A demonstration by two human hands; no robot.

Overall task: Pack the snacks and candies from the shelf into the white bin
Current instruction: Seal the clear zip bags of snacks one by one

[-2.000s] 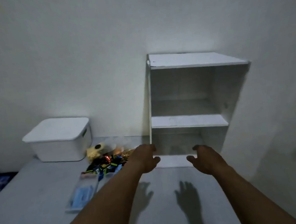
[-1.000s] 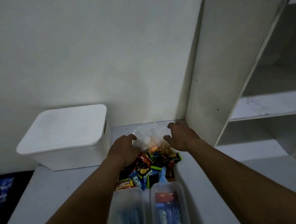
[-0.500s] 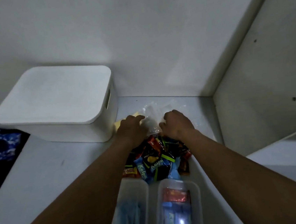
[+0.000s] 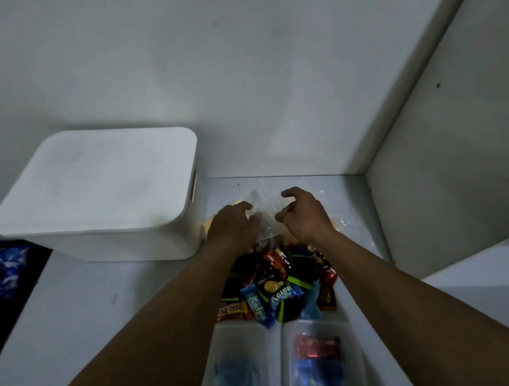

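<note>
Snacks [image 4: 275,285] lie heaped on the desk [image 4: 81,321] between both forearms, just in front of two clear containers [image 4: 283,362] at the near edge. Left hand [image 4: 233,226] and right hand [image 4: 304,214] curl over a clear plastic bag [image 4: 262,203] at the pile's far end, fingers bent and touching it; a firm pinch cannot be told. White bin [image 4: 99,193], lid on, stands just left; shelf side panel [image 4: 463,155] walls the right.
</note>
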